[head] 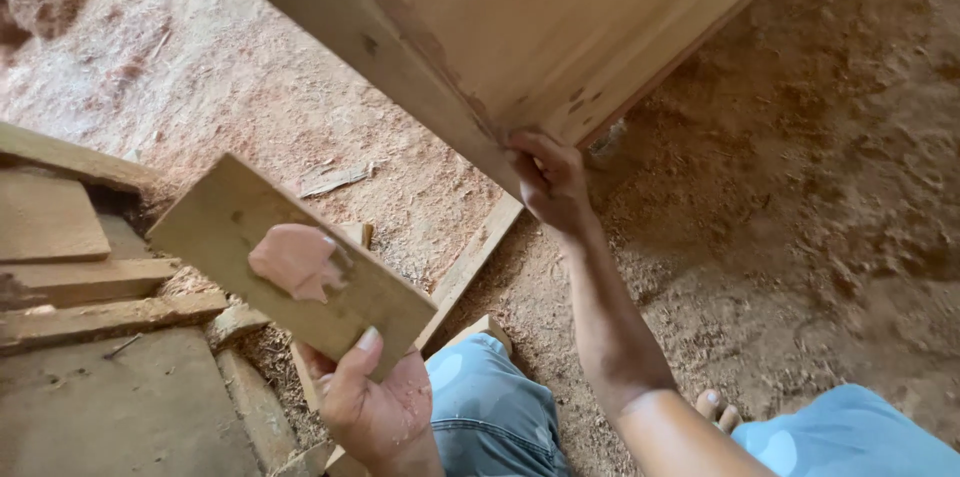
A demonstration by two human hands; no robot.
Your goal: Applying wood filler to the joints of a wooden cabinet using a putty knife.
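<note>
Head view looks down on your left hand (375,407) gripping a flat board (290,262) by its near corner, thumb on top and fingers wrapped beneath. On the board's upper face sits a lump of pinkish putty (296,261), near the middle. The board looks thin, stiff and light, so one hand at the edge should carry it, but keep it near level; the putty seems soft and sticky and could smear or slide if you tilt it far. Your right hand (548,177) reaches up to the lower corner of a big wooden panel (540,27), fingertips curled and pressed against its edge, holding nothing that shows. Scrap planks (85,282) lie on the sawdust floor (800,187) at left.
</note>
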